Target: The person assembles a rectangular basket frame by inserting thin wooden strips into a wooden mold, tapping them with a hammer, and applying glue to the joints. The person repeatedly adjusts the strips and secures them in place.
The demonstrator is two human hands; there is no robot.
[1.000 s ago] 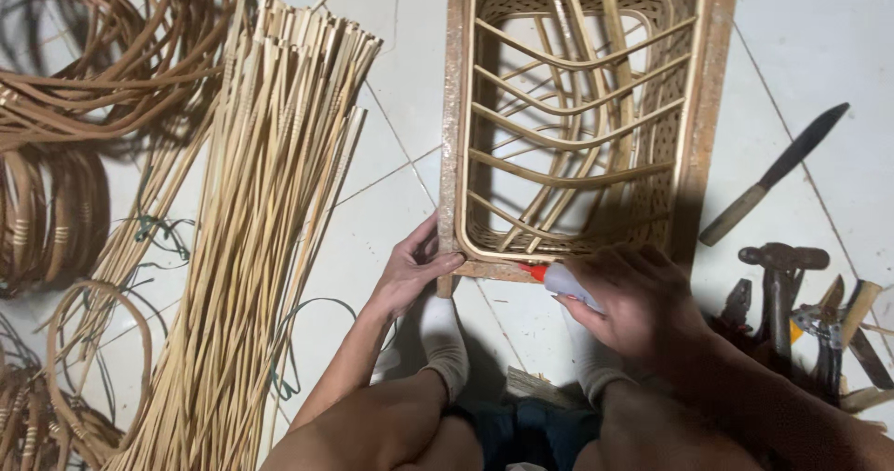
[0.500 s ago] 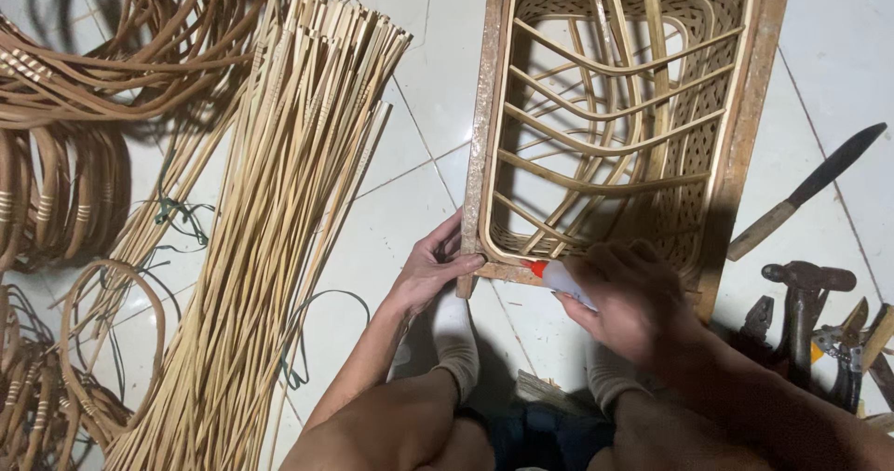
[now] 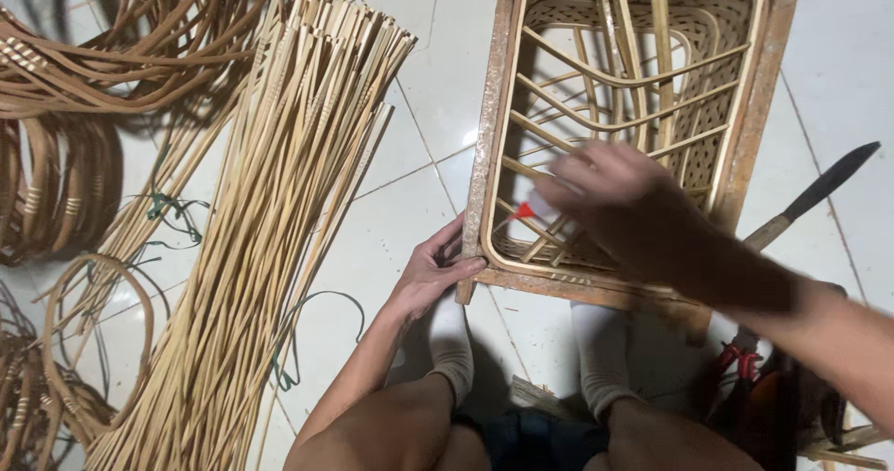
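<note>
A rattan basket in a wooden frame stands on the tiled floor in front of me. My left hand grips the frame's near left corner. My right hand, blurred, hovers over the basket's inside and holds a small white bottle with a red tip, tip pointing left toward the curved rattan ribs. My feet in white socks rest just below the frame.
A long bundle of thin cane strips lies to the left. Coiled rattan hoops pile at far left. A dark-bladed knife lies right of the frame, with red-handled tools near my right knee.
My right hand has lifted from the frame's near edge up over the basket's inside, carrying the small bottle. The view has shifted closer. My left hand stays on the corner.
</note>
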